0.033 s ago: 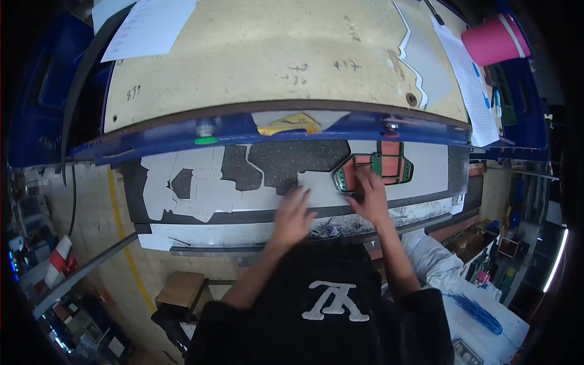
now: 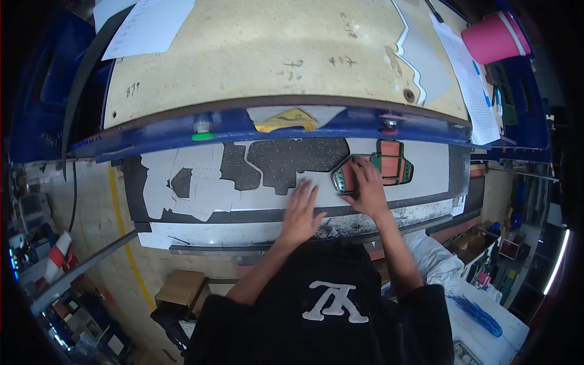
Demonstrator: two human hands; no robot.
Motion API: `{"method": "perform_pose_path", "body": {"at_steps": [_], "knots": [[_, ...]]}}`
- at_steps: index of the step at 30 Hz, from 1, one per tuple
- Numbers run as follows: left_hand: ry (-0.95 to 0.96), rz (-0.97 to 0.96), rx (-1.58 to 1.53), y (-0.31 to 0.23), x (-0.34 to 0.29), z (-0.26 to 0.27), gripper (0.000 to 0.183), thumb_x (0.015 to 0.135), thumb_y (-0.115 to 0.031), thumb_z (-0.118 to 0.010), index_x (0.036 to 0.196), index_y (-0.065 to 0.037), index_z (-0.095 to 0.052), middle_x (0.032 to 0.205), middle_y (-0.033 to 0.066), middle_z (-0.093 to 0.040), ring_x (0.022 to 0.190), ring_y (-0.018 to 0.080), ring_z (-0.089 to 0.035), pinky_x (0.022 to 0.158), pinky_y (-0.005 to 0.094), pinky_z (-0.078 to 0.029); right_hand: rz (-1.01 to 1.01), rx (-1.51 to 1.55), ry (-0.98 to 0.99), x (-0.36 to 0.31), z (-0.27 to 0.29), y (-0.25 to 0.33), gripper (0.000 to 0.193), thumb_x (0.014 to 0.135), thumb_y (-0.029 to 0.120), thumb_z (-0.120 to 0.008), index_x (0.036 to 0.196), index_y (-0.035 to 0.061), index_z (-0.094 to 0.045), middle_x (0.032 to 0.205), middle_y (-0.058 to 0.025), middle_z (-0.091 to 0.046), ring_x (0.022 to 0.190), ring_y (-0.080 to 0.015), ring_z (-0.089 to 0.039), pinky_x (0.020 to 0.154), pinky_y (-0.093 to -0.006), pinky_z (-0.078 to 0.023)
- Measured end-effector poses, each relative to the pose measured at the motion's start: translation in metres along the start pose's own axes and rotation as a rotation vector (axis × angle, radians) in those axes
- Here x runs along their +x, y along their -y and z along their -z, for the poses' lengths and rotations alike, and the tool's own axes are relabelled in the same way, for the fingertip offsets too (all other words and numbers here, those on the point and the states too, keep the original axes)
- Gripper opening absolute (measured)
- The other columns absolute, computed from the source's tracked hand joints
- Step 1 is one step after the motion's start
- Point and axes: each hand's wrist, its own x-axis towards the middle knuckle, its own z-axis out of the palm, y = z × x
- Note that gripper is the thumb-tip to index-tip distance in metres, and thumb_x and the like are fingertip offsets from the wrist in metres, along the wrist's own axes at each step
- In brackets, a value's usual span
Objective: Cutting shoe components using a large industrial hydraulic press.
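Note:
A cutting die (image 2: 398, 171) with dark green edges and red-orange filling lies on a white sheet (image 2: 420, 191) on the bed of a press. My right hand (image 2: 367, 190) spans the die's left part, fingers laid over it toward the far edge and thumb at the near edge. Left of it, my left hand (image 2: 300, 214) rests on the white sheet with its fingers spread and holds nothing. Large cut-out openings in the sheet show the dark speckled bed (image 2: 292, 161). Further left are white cut pieces or offcuts (image 2: 210, 188), partly overlapping.
The press's blue front beam (image 2: 231, 126) crosses just beyond my hands, with a green button (image 2: 203, 137) on it. A pink bucket (image 2: 494, 39) and papers (image 2: 465, 79) are on top. A smudged white strip (image 2: 395, 216) runs along the near edge. A cardboard box (image 2: 180, 287) stands lower left.
My left hand has shifted slightly right and nearer to me on the sheet. My right hand's fingers have stretched out over the die's left part. The die has hardly moved.

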Motion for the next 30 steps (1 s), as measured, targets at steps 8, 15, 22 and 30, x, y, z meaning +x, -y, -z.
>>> {"method": "perform_pose_path", "body": {"at_steps": [8, 15, 22, 30], "knots": [[0.032, 0.117, 0.474, -0.020, 0.007, -0.072, 0.090, 0.097, -0.067, -0.061, 0.168, -0.016, -0.040, 0.177, 0.0222, -0.021, 0.161, 0.0484, -0.019, 0.125, 0.0741, -0.014, 0.249, 0.009, 0.237, 0.018, 0.008, -0.045, 0.103, 0.054, 0.034, -0.098, 0.144, 0.0048, -0.058, 0.144, -0.0150, -0.055, 0.143, -0.0359, -0.047, 0.126, -0.0522, -0.034], [-0.039, 0.219, 0.512, -0.026, 0.004, -0.085, 0.088, 0.095, -0.065, -0.062, 0.167, -0.019, -0.041, 0.179, 0.0170, -0.021, 0.163, 0.0469, -0.015, 0.126, 0.0737, -0.009, 0.381, 0.423, -0.137, -0.026, 0.124, -0.104, 0.090, 0.054, 0.038, -0.098, 0.133, 0.0051, -0.069, 0.135, -0.0162, -0.066, 0.125, -0.0347, -0.063, 0.111, -0.0480, -0.049], [-0.179, 0.279, 0.468, -0.050, 0.034, -0.106, 0.081, 0.088, -0.047, -0.076, 0.151, -0.002, -0.053, 0.159, 0.0261, -0.042, 0.148, 0.0479, -0.036, 0.122, 0.0631, -0.027, -0.175, 1.412, -0.897, -0.126, 0.133, -0.258, 0.096, 0.070, 0.047, -0.096, 0.142, -0.0044, -0.059, 0.136, -0.0161, -0.067, 0.118, -0.0264, -0.069, 0.103, -0.0386, -0.056], [-0.074, 0.410, 0.411, -0.068, 0.090, -0.102, 0.096, 0.072, -0.044, -0.094, 0.146, -0.001, -0.052, 0.139, 0.0214, -0.059, 0.133, 0.0373, -0.054, 0.113, 0.0529, -0.039, 0.215, -0.129, -0.089, -0.101, 0.161, -0.221, 0.090, 0.044, 0.016, -0.090, 0.130, 0.0034, -0.066, 0.129, -0.0146, -0.060, 0.126, -0.0393, -0.056, 0.111, -0.0489, -0.045]]}}
